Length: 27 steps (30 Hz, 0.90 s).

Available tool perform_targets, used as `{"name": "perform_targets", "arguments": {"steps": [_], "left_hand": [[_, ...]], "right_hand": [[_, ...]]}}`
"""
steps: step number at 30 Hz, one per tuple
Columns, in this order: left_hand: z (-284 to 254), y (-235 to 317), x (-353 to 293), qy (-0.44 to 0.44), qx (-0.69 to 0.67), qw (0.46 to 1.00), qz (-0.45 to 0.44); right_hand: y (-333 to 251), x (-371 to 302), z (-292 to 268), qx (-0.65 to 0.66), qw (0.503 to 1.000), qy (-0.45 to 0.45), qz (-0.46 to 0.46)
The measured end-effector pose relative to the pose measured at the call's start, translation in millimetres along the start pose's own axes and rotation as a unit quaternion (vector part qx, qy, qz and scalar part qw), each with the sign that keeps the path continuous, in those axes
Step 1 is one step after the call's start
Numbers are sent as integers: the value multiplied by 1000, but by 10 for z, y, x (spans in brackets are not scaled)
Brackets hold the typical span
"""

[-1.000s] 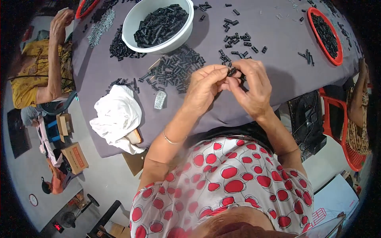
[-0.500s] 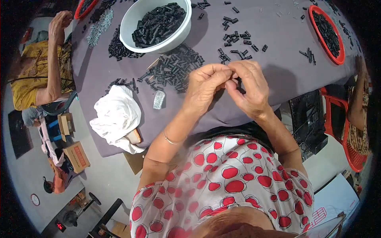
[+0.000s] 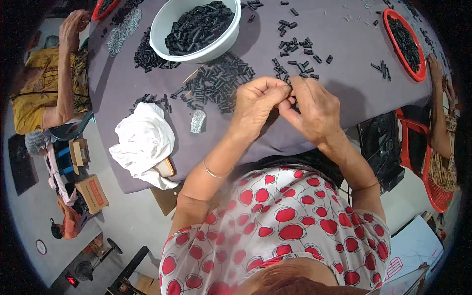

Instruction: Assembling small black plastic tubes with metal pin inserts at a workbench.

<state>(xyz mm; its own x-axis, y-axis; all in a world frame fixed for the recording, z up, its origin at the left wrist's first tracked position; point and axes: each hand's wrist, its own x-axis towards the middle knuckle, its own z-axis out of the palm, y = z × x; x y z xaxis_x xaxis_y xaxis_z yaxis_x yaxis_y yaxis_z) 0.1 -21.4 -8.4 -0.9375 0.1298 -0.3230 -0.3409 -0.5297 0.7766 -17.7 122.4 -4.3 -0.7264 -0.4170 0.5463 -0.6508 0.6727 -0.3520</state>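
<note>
My left hand [image 3: 255,104] and my right hand [image 3: 313,109] meet at the fingertips above the near part of the table. Both are closed in a pinch around a small black plastic part [image 3: 290,90], mostly hidden by the fingers. Just left of them spreads a loose pile of small black cylindrical parts [image 3: 214,87]. Beyond the pile stands a white bowl [image 3: 196,57] full of similar black parts. More black pieces [image 3: 293,45] lie scattered beyond my hands. A small silver-grey object [image 3: 197,121] rests left of my left wrist.
A crumpled white cloth [image 3: 143,137] lies over a phone-like object [image 3: 167,167] at the near left edge. An oval red tray [image 3: 422,73] of black parts stands right, near small pins [image 3: 346,18]. Other people's arms [image 3: 65,73] reach in at both sides of the grey-covered table [image 3: 354,54].
My right hand has turned slightly, its back and wrist shifting a little right. The left hand keeps nearly the same place. The whole view has shifted slightly.
</note>
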Motion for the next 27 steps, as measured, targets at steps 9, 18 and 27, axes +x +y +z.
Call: {"name": "perform_targets", "arguments": {"steps": [9,18,27], "left_hand": [[-98,-19,16,-43,-41,998,-10],[25,-47,6,18,32,999,-9],[-28,51,15,-6,103,995,-10]], "right_hand": [[128,-18,15,38,998,34,-36],[249,-78,79,44,995,73,-52],[260,23,135,68,990,96,-78]]}}
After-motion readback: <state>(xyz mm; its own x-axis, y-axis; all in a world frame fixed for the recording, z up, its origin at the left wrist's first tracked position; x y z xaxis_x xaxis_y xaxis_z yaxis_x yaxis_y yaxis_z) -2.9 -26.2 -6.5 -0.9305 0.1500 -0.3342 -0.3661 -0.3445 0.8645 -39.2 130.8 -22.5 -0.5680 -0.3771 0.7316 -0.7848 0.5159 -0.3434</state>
